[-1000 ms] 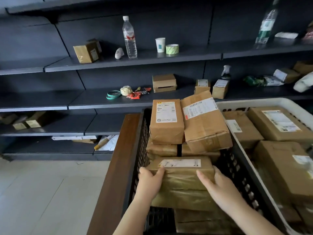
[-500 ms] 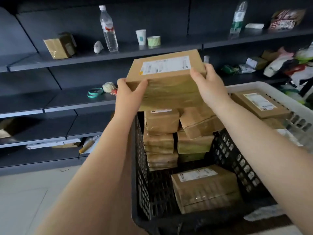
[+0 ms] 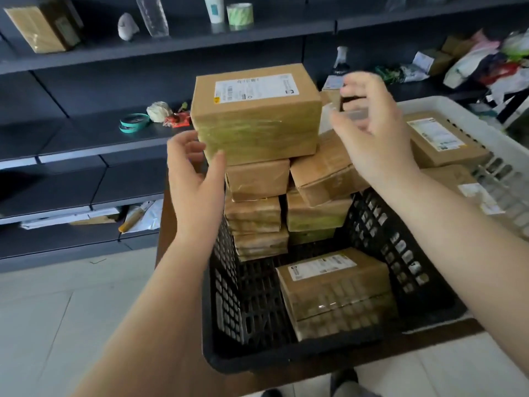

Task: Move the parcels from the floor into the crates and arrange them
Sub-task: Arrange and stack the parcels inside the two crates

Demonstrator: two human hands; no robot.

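Top parcel: sits on the stack between the hands, above the black crate.
Left hand: fingers spread, thumb touching the parcel's lower corner, not gripping.
Right hand: loose and empty, just beside the parcel.
Done: the black crate is stacked at its far end; the white crate beyond the right hand holds parcels.
Left: one parcel lies loose below the hands; floor parcels not visible.

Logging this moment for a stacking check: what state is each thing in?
top parcel: set on the stack, label up
left hand: open, touching its lower corner
right hand: open, blurred, off the parcel
black crate: partly filled
low parcel: flat in crate
white crate: holds parcels
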